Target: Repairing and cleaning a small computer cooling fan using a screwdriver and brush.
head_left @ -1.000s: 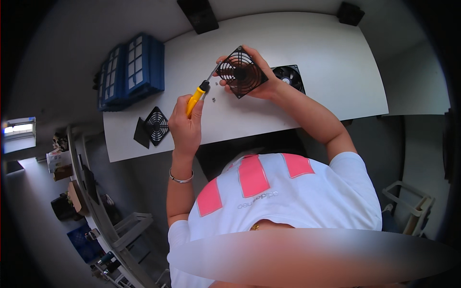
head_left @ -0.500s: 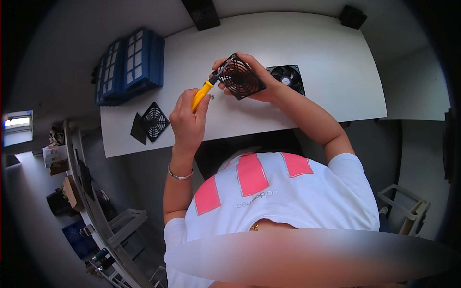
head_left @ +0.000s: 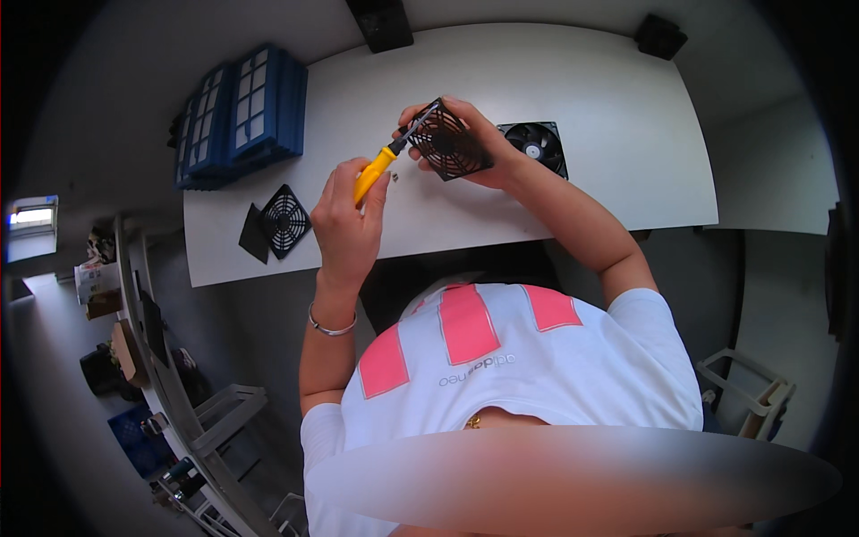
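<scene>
My left hand (head_left: 346, 215) is closed around the yellow handle of a screwdriver (head_left: 372, 176). Its shaft slants up and right, the tip at the top corner of a square black fan guard (head_left: 447, 141). The guard is tilted, gripped by my right hand (head_left: 488, 148) with the fingers behind it and showing at its left side; whether a fan body sits behind its slots I cannot tell. A few tiny metal pieces, perhaps screws (head_left: 395, 177), lie on the table beside my left thumb. A black fan (head_left: 534, 149) rests on the table behind my right wrist.
Another black fan guard (head_left: 285, 222) and a dark square sheet (head_left: 254, 234) lie at the table's left. Blue-framed panels (head_left: 259, 103) are stacked at the back left. Two dark boxy objects (head_left: 380, 24) stand along the far edge of the white table (head_left: 617, 107).
My hands stay almost in place, the screwdriver still at the guard's corner. The whole view has shifted slightly, and the left hand sits a few pixels further left.
</scene>
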{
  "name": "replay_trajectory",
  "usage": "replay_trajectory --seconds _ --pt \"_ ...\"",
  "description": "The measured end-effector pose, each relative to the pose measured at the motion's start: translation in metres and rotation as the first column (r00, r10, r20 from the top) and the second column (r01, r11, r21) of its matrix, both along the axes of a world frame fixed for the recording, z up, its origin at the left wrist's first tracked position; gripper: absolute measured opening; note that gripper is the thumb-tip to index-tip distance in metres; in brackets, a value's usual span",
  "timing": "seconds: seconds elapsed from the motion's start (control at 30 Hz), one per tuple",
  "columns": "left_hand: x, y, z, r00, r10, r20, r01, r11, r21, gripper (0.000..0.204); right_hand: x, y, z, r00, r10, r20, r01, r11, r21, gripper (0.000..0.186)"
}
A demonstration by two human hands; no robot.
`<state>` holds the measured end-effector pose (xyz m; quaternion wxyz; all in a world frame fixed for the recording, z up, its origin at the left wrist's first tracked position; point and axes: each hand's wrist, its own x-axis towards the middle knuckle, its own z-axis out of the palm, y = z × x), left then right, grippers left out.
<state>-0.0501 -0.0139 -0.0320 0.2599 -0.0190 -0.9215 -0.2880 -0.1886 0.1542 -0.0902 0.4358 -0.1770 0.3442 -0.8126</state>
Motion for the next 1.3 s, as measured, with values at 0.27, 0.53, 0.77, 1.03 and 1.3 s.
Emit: replay_trajectory --seconds 0.27,0.53,0.77,1.03,1.3 --pt "0.005 -0.001 0.006 0.997 -0.015 -0.080 0.007 0.995 -0.099 0.021 0.000 0.000 0.000 0.982 -0.072 -0.175 0.082 0.995 0.048 0.052" --pt "0.007 0.000 0.007 0.998 -0.047 0.036 0.045 0.998 0.047 0.020 -0.001 0.001 -0.003 0.932 -0.120 -0.341 0.159 0.983 0.088 0.051" --pt "0.004 -0.025 0.013 0.809 -0.455 0.371 -0.057 0.568 0.821 0.031 0.000 0.001 0.005 0.885 -0.109 -0.452 0.187 0.974 0.131 0.059" --pt "0.007 0.000 0.012 0.991 -0.049 0.127 -0.002 0.926 0.376 0.019 0.001 0.000 0.002 0.852 -0.089 -0.516 0.207 0.962 0.176 0.061" --pt "0.009 -0.012 0.001 0.826 -0.403 0.394 -0.074 0.617 0.784 0.043 -0.003 0.001 -0.004 0.714 -0.173 -0.679 0.355 0.924 0.138 0.049"
